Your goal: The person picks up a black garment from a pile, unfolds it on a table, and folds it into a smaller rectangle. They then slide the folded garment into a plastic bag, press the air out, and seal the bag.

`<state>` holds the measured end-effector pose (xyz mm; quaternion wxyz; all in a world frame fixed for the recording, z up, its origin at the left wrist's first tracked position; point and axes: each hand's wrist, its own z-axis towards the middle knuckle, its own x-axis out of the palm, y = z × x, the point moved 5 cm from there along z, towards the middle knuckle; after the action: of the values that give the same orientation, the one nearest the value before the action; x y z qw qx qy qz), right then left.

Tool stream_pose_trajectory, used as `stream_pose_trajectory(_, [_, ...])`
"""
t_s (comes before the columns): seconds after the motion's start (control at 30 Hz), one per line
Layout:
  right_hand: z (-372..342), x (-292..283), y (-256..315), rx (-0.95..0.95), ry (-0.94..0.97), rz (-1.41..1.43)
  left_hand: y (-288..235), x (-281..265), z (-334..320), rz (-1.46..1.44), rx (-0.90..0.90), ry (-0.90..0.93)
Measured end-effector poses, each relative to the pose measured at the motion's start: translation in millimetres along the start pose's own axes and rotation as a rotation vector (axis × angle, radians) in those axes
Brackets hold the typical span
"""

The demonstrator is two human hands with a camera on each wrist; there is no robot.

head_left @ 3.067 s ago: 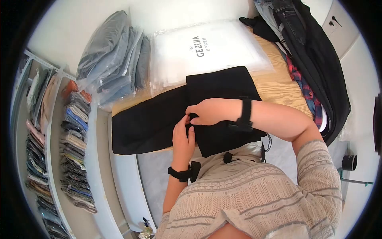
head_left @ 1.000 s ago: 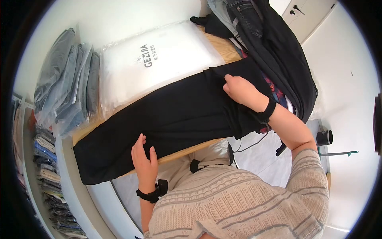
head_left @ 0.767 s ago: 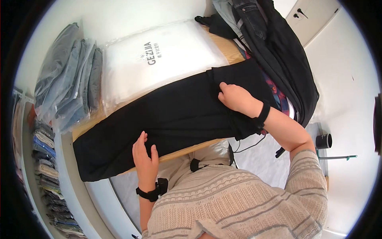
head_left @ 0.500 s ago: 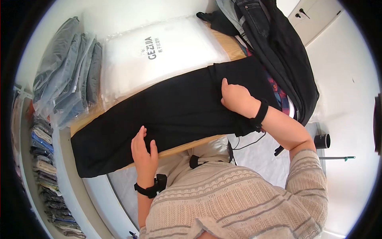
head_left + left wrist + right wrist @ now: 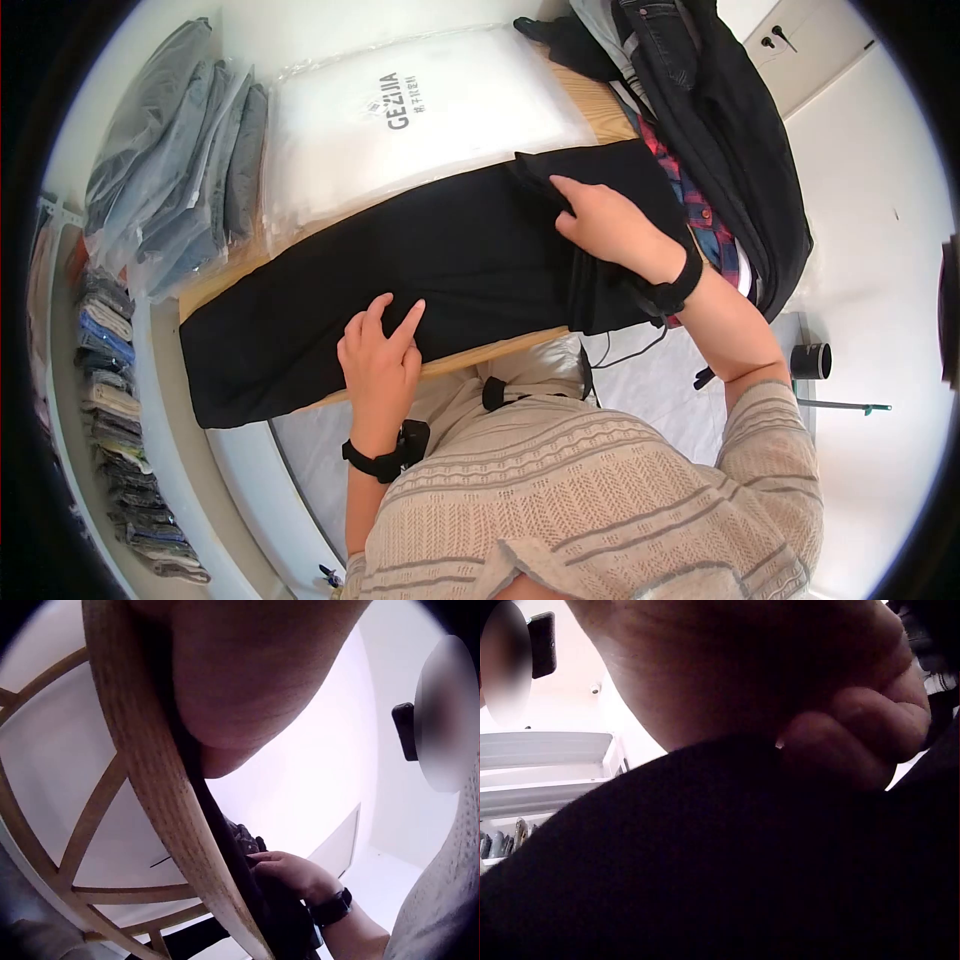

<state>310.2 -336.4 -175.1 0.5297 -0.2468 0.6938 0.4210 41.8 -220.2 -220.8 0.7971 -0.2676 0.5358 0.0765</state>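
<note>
Long black trousers (image 5: 430,230) lie lengthwise along the wooden table, folded over at the right end. My right hand (image 5: 615,228) grips the cloth near that fold, and a small corner of it stands up by the index finger. In the right wrist view the curled fingers (image 5: 862,735) sit against the dark fabric. My left hand (image 5: 380,355) rests with spread fingers on the near edge of the trousers, left of the middle. Seen from the left wrist, its palm (image 5: 247,682) lies over the table edge.
A stack of clear GEZIJIA bags (image 5: 420,120) lies behind the trousers. Bagged grey garments (image 5: 180,150) stand at the back left. Dark jeans and other clothes (image 5: 720,130) are heaped at the right. Shelves of packed clothes (image 5: 130,420) stand left; a thin cable (image 5: 635,352) hangs below the table.
The trousers, folded shorter at first, now stretch out along the table. My right hand has moved right to the fold; my left hand has shifted slightly right, with its fingers more spread.
</note>
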Motion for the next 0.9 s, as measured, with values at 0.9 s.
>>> stream_pose_trajectory(0.9, [1.0,45.5,16.4,-0.147,0.065,-0.051,-0.9,3.7,-0.8,0.021,0.009,-0.007])
